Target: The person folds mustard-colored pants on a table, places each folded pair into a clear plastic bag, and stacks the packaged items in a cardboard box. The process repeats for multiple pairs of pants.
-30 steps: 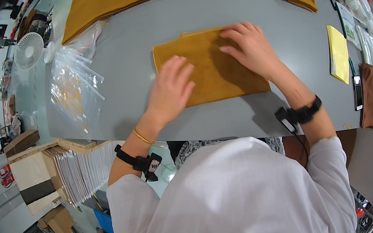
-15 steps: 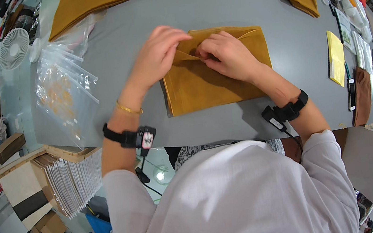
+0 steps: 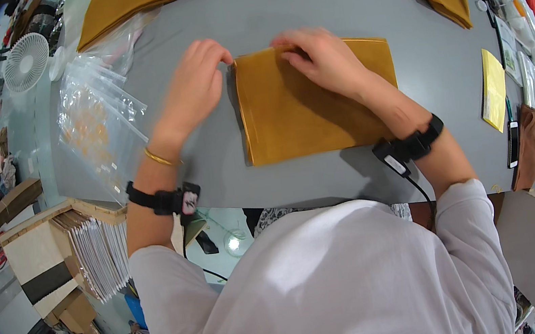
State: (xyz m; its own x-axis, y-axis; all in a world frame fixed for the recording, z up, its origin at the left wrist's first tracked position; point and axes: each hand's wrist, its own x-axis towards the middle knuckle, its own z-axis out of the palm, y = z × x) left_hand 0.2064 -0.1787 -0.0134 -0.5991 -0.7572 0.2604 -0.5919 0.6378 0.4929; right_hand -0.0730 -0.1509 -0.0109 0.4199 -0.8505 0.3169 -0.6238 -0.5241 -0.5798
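Your left hand (image 3: 191, 85) now off the cloth (image 3: 313, 102), fingers curled at its left edge, right hand (image 3: 320, 57) pressed flat on top edge, holding nothing, grey counter (image 3: 212, 161), clear bags (image 3: 94, 126) left.

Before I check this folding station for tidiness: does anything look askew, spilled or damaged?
Nothing stands out. The folded mustard cloth lies flat and square on the grey table, with the left hand at its left edge and the right hand on its top edge. The clear plastic bags lie loosely fanned, but nothing is spilled.
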